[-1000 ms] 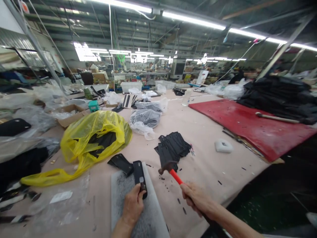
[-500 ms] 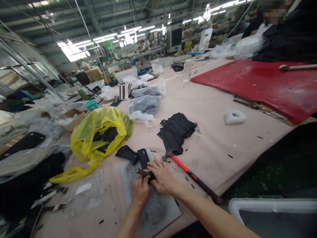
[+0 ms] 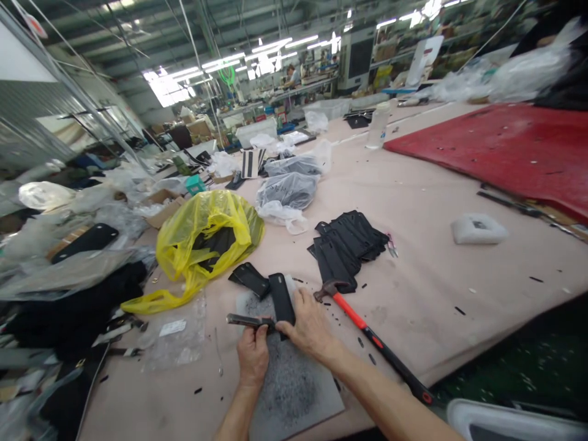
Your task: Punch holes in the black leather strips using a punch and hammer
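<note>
My left hand [image 3: 253,358] is closed, thumb and fingers pinching a slim dark metal bar-shaped tool [image 3: 248,320]. The tool lies nearly level, its right end beside the lower part of a black flat piece [image 3: 281,297], which looks like leather with a small slot near its top. My right hand [image 3: 312,324] grips this piece from the right, thumb across its lower end. Both hands are over a grey, speckled slab [image 3: 294,383]. More black pieces [image 3: 250,278] lie at the slab's upper left. A claw hammer [image 3: 367,334] with a red and black handle rests right of my right hand.
A fanned pile of black pieces [image 3: 346,245] lies beyond the hammer, with small snips [image 3: 392,245] beside it. An opened yellow plastic bag [image 3: 174,245] stands at left. Further off are a white block [image 3: 478,229], a clear bottle [image 3: 377,127] and a red sheet [image 3: 496,141].
The metal tool has swung out to the left with my left hand and shows more of its length. My right hand has shifted down the black piece, uncovering more of it. The view has turned left.
</note>
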`<move>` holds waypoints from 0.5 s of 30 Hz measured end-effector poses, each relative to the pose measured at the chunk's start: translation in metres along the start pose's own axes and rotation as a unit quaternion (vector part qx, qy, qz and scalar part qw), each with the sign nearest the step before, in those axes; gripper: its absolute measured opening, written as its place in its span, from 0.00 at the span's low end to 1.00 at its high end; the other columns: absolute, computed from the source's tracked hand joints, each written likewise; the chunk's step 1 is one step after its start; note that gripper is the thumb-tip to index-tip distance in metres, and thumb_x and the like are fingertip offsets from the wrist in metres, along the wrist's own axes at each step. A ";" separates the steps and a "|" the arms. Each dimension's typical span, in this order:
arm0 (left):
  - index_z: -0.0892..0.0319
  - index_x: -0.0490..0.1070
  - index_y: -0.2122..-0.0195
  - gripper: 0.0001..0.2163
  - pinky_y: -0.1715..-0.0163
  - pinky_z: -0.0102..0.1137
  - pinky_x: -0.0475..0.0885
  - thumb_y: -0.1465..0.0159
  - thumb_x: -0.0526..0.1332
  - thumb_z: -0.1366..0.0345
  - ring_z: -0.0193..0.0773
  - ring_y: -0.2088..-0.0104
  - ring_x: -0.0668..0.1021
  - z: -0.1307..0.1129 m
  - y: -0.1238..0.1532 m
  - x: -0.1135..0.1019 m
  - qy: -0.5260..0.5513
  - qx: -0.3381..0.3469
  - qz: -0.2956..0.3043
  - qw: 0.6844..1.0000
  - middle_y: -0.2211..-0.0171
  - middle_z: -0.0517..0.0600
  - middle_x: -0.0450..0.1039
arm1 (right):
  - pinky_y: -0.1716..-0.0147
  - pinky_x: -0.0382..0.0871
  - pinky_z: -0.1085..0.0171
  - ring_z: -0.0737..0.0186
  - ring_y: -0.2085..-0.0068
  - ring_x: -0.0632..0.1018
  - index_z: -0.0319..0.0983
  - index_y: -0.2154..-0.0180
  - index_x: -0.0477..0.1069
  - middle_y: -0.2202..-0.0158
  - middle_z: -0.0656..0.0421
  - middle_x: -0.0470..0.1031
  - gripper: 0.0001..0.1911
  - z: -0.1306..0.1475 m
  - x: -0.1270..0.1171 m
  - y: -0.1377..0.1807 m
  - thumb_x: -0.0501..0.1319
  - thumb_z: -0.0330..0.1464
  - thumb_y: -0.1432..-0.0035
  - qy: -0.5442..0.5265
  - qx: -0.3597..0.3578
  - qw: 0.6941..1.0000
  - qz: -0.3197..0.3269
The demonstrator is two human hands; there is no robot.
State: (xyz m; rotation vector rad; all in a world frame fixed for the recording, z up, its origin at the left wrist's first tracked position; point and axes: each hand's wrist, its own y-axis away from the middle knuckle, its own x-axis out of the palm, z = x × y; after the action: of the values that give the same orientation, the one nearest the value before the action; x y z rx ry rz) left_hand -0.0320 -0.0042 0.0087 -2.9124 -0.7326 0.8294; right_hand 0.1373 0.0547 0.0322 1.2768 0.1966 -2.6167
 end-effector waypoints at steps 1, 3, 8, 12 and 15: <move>0.60 0.78 0.61 0.16 0.57 0.41 0.78 0.37 0.57 0.54 0.48 0.60 0.82 0.000 0.000 0.001 0.005 0.000 -0.006 1.000 0.62 0.56 0.82 | 0.44 0.60 0.47 0.38 0.40 0.64 0.34 0.38 0.57 0.37 0.40 0.59 0.41 0.004 0.003 -0.004 0.65 0.45 0.48 0.013 0.010 1.000 0.000; 0.59 0.78 0.61 0.16 0.58 0.42 0.78 0.37 0.57 0.54 0.48 0.60 0.83 0.000 0.000 0.001 0.017 -0.001 -0.017 1.000 0.63 0.56 0.82 | 0.45 0.61 0.48 0.39 0.42 0.66 0.32 0.39 0.58 0.40 0.40 0.63 0.37 0.010 0.006 -0.013 0.63 0.41 0.46 0.033 0.024 0.999 0.007; 0.59 0.78 0.62 0.16 0.59 0.42 0.78 0.37 0.57 0.54 0.49 0.60 0.83 0.001 0.001 -0.001 0.047 -0.015 -0.039 0.998 0.64 0.55 0.82 | 0.46 0.62 0.55 0.45 0.45 0.70 0.30 0.42 0.61 0.48 0.42 0.70 0.28 0.005 0.006 -0.029 0.55 0.29 0.45 0.061 0.060 0.996 0.021; 0.59 0.79 0.62 0.15 0.60 0.41 0.79 0.37 0.57 0.54 0.49 0.62 0.83 0.002 0.002 -0.002 0.070 -0.022 -0.043 0.996 0.65 0.55 0.82 | 0.47 0.63 0.55 0.44 0.46 0.71 0.29 0.43 0.61 0.49 0.41 0.70 0.28 0.011 0.008 -0.030 0.57 0.35 0.43 0.082 0.045 0.995 0.020; 0.59 0.79 0.63 0.14 0.61 0.39 0.79 0.37 0.57 0.55 0.49 0.62 0.83 0.002 0.002 -0.003 0.087 -0.027 -0.042 0.995 0.65 0.55 0.82 | 0.49 0.64 0.52 0.41 0.48 0.72 0.30 0.45 0.63 0.50 0.41 0.71 0.28 0.022 0.013 -0.032 0.58 0.40 0.44 0.103 0.039 0.994 0.012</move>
State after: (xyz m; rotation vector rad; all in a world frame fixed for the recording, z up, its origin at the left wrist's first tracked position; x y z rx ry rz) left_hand -0.0340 -0.0070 0.0084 -2.9280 -0.8676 0.5495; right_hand 0.1051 0.0787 0.0359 1.5653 0.1118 -2.4939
